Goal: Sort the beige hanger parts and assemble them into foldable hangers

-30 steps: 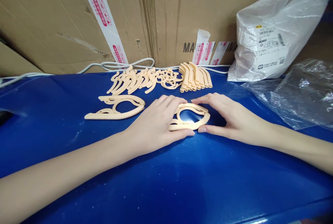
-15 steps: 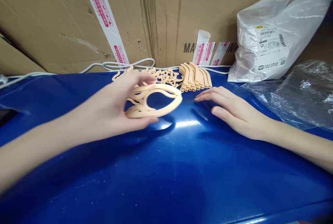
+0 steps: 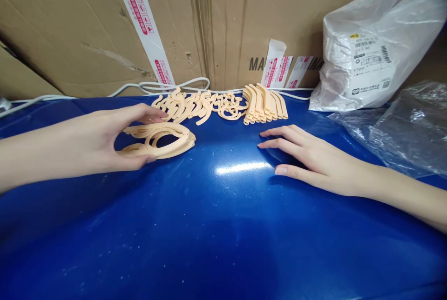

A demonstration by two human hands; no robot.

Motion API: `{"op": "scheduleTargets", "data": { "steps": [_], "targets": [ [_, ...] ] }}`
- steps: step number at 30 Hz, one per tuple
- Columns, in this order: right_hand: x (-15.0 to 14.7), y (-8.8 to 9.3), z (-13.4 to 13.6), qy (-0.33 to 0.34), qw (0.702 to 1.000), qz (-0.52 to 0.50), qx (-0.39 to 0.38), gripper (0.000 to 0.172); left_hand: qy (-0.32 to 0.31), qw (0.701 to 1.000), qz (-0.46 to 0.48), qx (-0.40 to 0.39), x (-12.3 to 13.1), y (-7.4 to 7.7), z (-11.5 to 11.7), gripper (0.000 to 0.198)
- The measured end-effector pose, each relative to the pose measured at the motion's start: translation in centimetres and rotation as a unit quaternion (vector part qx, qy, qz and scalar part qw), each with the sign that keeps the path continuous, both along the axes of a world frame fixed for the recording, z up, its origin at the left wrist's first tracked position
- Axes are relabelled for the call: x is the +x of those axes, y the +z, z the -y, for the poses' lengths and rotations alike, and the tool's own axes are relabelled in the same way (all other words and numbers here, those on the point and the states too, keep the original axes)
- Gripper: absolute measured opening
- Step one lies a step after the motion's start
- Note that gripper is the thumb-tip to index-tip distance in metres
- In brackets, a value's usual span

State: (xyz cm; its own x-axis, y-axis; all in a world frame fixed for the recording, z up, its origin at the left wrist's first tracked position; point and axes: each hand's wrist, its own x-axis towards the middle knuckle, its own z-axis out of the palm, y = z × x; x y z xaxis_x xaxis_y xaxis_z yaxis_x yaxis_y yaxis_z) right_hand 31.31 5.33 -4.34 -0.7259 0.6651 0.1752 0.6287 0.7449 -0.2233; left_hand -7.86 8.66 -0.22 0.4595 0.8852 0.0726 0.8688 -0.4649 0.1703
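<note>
My left hand [image 3: 101,139] is curled around a beige plastic folding hanger [image 3: 171,149], thumb along its near edge and fingers at its far edge. It rests low over the left part of the blue table, folded into an oval loop; another similar piece seems to lie beneath it. The palm hides its left end. My right hand [image 3: 314,158] hovers over or rests on the table to the right, fingers spread, holding nothing. Closest to its fingertips is a neat stack of curved beige hanger arms [image 3: 265,104].
Loose beige curved hanger parts [image 3: 190,104] and hooks [image 3: 230,104] lie along the back of the blue table [image 3: 216,235]. Behind them run a white cable [image 3: 174,87] and cardboard boxes [image 3: 226,21]. At right are a white plastic bag [image 3: 352,72] and clear plastic film [image 3: 415,128].
My left hand has moved left with the folding hanger and lowered it towards the table, uncovering the loose parts behind. My right hand has shifted little, its fingers spreading slightly more.
</note>
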Motion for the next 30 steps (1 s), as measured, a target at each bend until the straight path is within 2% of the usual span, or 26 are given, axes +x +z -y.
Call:
{"op": "scheduleTargets", "data": {
  "steps": [10, 20, 30],
  "targets": [
    [-0.2, 0.0, -0.1, -0.003, 1.000, -0.001, 0.003, 0.048, -0.003, 0.999, 0.034, -0.010, 0.2, -1.0, 0.0, 0.057],
    [0.0, -0.1, 0.0, 0.002, 1.000, 0.013, 0.012, 0.049, -0.008, 0.999, 0.050, 0.012, 0.8, -1.2, 0.5, 0.056],
    [-0.1, -0.2, -0.2, 0.004, 1.000, 0.014, 0.017, 0.049, -0.025, 0.999, 0.023, -0.014, -0.1, -1.0, -0.3, 0.060]
  ]
}}
